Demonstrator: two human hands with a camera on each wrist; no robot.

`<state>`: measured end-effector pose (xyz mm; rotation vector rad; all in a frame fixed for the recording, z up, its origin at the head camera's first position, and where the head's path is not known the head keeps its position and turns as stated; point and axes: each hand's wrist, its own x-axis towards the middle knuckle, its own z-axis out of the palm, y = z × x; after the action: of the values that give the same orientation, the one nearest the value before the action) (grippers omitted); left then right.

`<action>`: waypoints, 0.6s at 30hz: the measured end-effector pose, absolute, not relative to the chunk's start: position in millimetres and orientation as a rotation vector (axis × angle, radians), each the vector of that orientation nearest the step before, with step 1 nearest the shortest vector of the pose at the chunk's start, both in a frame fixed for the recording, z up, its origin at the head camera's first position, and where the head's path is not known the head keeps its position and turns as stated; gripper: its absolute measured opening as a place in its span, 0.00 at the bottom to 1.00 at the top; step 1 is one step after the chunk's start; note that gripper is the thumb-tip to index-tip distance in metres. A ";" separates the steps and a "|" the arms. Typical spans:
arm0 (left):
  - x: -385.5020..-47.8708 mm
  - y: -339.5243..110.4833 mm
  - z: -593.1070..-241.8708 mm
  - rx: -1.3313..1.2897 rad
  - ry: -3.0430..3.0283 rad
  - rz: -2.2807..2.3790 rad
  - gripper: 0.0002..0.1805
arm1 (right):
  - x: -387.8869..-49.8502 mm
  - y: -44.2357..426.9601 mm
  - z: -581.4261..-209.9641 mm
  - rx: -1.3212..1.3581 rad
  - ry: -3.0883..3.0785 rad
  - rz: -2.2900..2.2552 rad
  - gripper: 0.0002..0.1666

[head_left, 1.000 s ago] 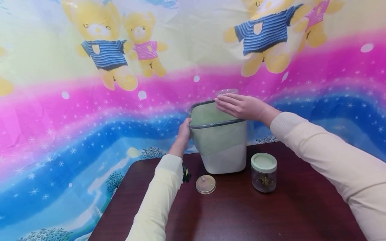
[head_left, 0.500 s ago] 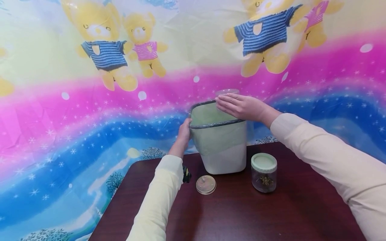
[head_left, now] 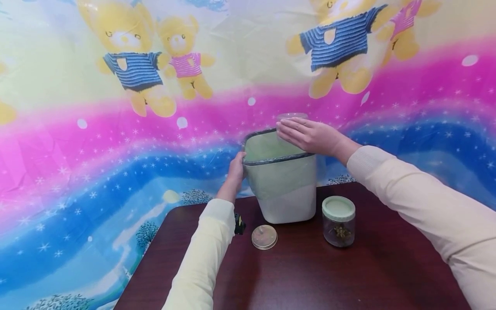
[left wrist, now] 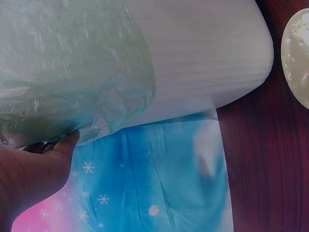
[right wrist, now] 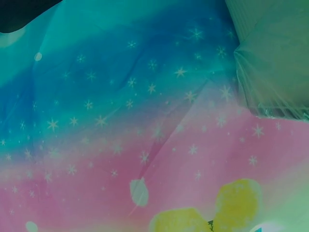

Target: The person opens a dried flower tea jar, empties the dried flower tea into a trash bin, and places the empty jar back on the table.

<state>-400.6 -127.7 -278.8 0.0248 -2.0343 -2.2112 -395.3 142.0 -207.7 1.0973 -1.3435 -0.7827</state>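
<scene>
A white trash bin (head_left: 290, 206), tipped a little to the left, is lined with a pale green plastic bag (head_left: 283, 176) folded over its rim. My left hand (head_left: 236, 170) holds the bin's left side just under the rim; in the left wrist view, this hand (left wrist: 46, 164) grips at the bag-covered wall. Over the bin's right rim, my right hand (head_left: 310, 137) holds a clear jar (head_left: 292, 116), of which only a round end shows above the fingers. The right wrist view shows part of the bagged bin (right wrist: 280, 63), but neither the hand nor the jar.
A round gold lid (head_left: 265, 237) lies before the bin on the dark red table (head_left: 294, 275). To its right stands a clear jar with a green lid (head_left: 339, 221) and brownish dried pieces inside. A patterned cloth (head_left: 174, 142) hangs behind the table.
The jar's visible end sits very slightly higher above the right hand. Otherwise both hands and the bin stay in place.
</scene>
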 end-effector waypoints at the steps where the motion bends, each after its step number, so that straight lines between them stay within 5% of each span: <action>1: -400.7 -127.6 -278.6 0.027 -2.038 -2.207 0.24 | -395.2 141.2 -207.9 1.097 -1.341 -0.775 0.28; 10: -402.1 -127.5 -278.2 0.064 -2.024 -2.203 0.18 | -392.2 135.2 -214.9 1.060 -1.438 -0.658 0.24; 18: -404.4 -129.2 -279.8 0.034 -2.041 -2.211 0.27 | -378.8 135.4 -210.6 0.876 -1.676 -0.506 0.38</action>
<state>-404.4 -129.2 -279.8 0.0342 -2.0410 -2.2114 -378.8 135.4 -210.6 0.8765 -1.6755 -0.5060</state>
